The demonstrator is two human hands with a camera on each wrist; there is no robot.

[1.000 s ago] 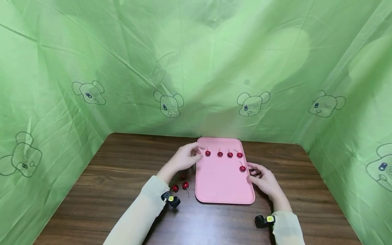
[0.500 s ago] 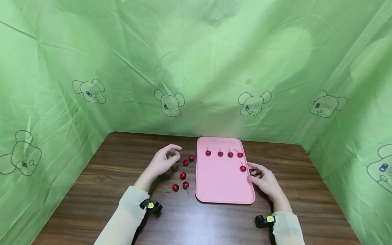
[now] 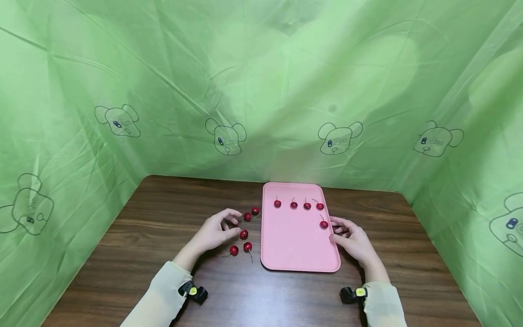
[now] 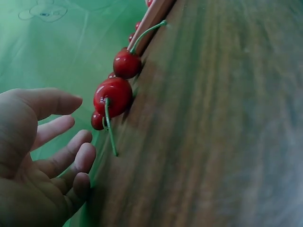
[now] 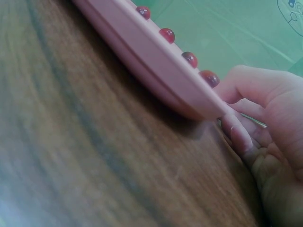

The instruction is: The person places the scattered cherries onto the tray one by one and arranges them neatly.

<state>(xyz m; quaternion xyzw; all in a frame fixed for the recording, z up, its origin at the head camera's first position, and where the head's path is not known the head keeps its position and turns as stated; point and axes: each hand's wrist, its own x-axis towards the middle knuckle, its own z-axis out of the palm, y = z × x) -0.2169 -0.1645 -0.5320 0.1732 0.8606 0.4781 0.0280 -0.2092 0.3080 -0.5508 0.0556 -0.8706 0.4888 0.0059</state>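
Pink plastic rectangular tray [image 3: 296,245] lies on our dark wooden desk [image 3: 135,254], five small red cherries [image 3: 307,206] on it. Our left hand [image 3: 215,231] hovers, fingers loosely spread, among five loose red cherries [image 3: 244,234] just left of the tray. Our right hand [image 3: 352,240] rests curled against the tray's right edge.

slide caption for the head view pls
Left hand open beside loose cherries; right hand at the pink tray.

Legible text: none. The green cloth backdrop [image 3: 261,91] carried repeated line-drawn bear-head emblems [image 3: 225,137], each with small lettering-like marks inside, too small to read. The yellow-marked wrist devices [image 3: 193,290] showed no readable label.
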